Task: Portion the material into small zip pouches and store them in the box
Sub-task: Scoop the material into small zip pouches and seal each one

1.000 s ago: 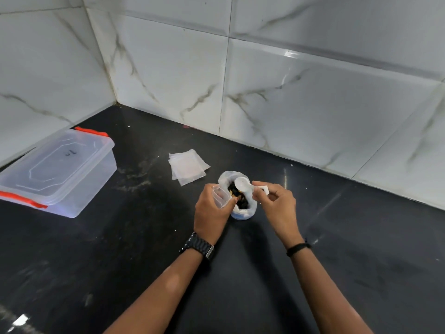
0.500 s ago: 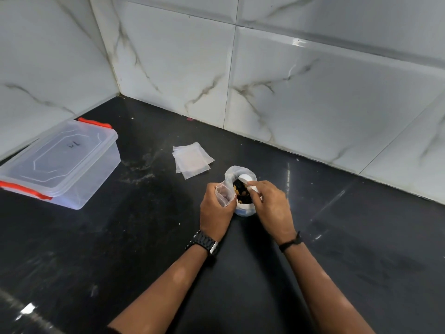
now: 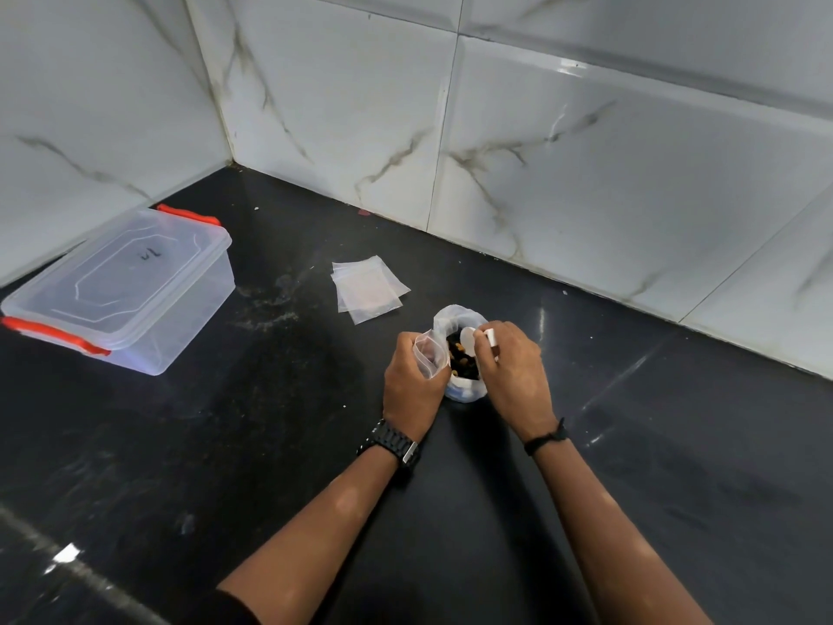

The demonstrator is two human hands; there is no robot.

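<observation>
My left hand (image 3: pixel 412 382) pinches a small zip pouch (image 3: pixel 430 355) open beside the bag of material (image 3: pixel 460 354) mid-worktop, so my right hand (image 3: pixel 511 369), gripping the white scoop (image 3: pixel 471 342), travels little (box (image 3: pixel 118 288) lidded, left edge).

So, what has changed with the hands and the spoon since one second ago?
The right hand brought the white spoon down from above the bag into its dark material. The left hand keeps holding the open pouch beside the bag. Box and spare pouches did not move.
</observation>
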